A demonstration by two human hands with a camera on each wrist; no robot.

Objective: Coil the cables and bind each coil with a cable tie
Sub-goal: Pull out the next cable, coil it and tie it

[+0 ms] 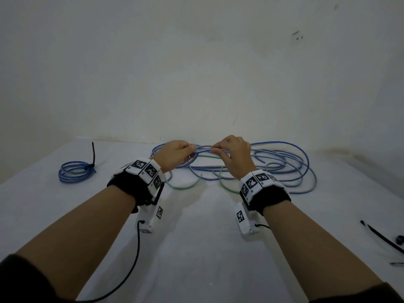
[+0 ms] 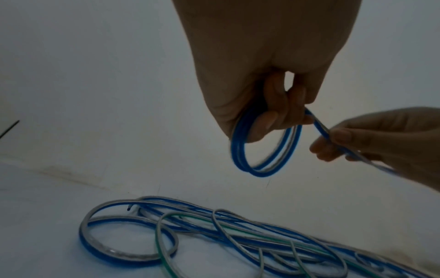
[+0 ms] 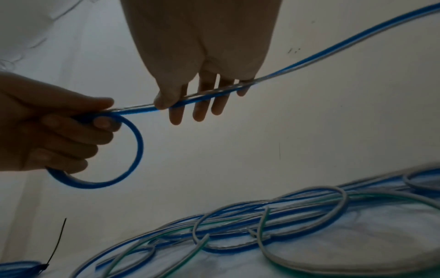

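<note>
Blue cable: a small coil (image 2: 263, 150) of several turns hangs from the left hand, above the far middle of the desk; one straight run (image 3: 142, 108) leads from the coil to the right hand and on to the upper right in the right wrist view.
Left hand (image 1: 175, 155): fingers curled round the top of the small coil, thumb on top — clamped on the coil.
Right hand (image 1: 235, 155): thumb (image 3: 164, 99) presses the blue run against the fingers, which point down almost straight behind it; the run is pinched, not wrapped.
Hands: near each other, not touching, both raised off the desk.
Loose cable pile (image 1: 273, 165): blue, grey and green-striped strands in wide tangled loops on the desk, along the far edge, middle to right, below and beyond both hands.
Finished coil (image 1: 75, 171): blue, flat on the desk near the far left corner, bound with a black cable tie (image 1: 93, 158) whose tail stands up.
Spare cable ties (image 1: 382, 237): black, lying at the right edge of the desk — the number cannot be told.
Desk (image 1: 196, 248): white cover, set against a white wall (image 1: 196, 62).
Wrist units: black bands with white marker blocks on both forearms.
</note>
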